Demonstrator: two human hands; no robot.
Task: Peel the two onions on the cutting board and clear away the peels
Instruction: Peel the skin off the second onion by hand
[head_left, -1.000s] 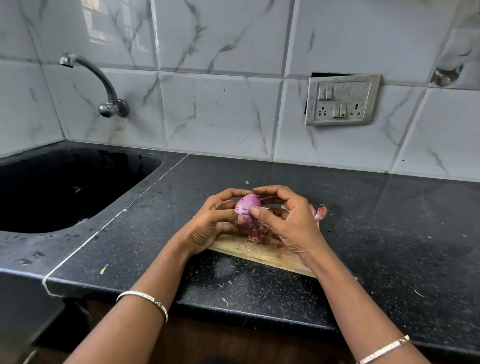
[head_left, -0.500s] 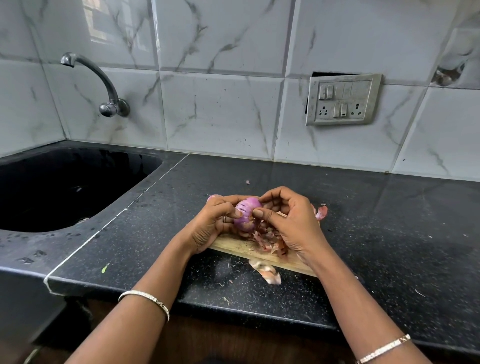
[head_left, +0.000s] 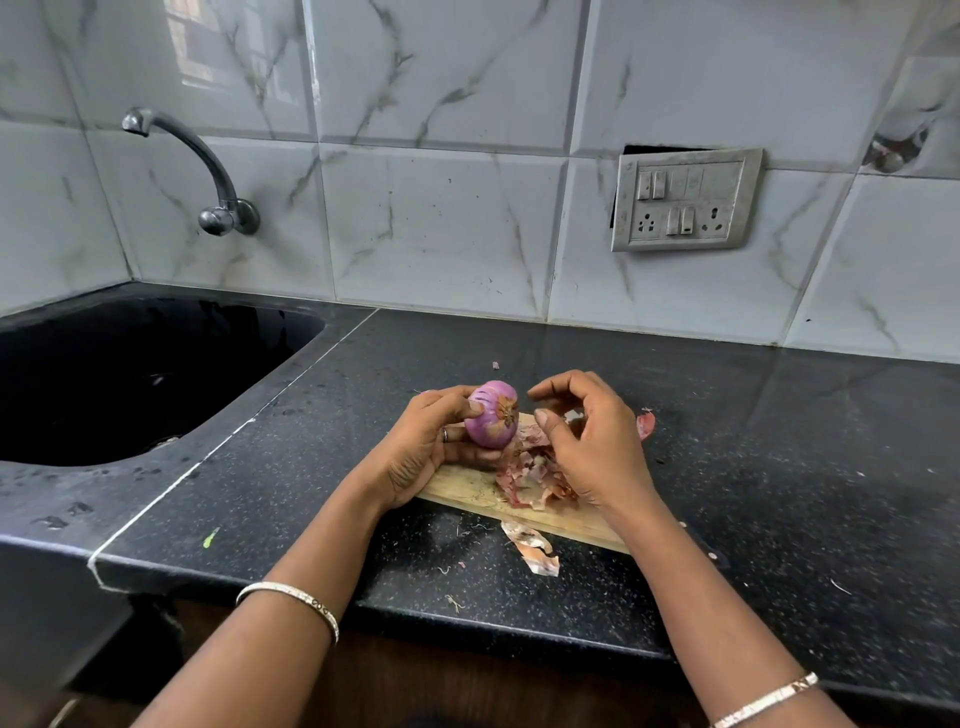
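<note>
My left hand (head_left: 423, 447) grips a purple onion (head_left: 492, 413) just above the wooden cutting board (head_left: 470, 488); a patch of dry skin clings to the onion's end. My right hand (head_left: 587, 441) hovers just right of the onion with fingers loosely curled, holding nothing I can see. A heap of pink-brown peels (head_left: 530, 475) lies on the board under the hands. One peel (head_left: 535, 548) lies on the counter in front of the board, another (head_left: 645, 423) behind my right hand. A second onion is not visible.
The board lies on a black speckled counter (head_left: 779, 467). A black sink (head_left: 130, 374) with a wall tap (head_left: 208, 171) is at the left. A switch and socket plate (head_left: 685, 200) hangs on the tiled wall. The counter's front edge runs just below the board.
My right hand has let go of the onion and drawn back to the right. A peel has dropped onto the counter in front of the board. My left hand has turned the onion's end toward me.
</note>
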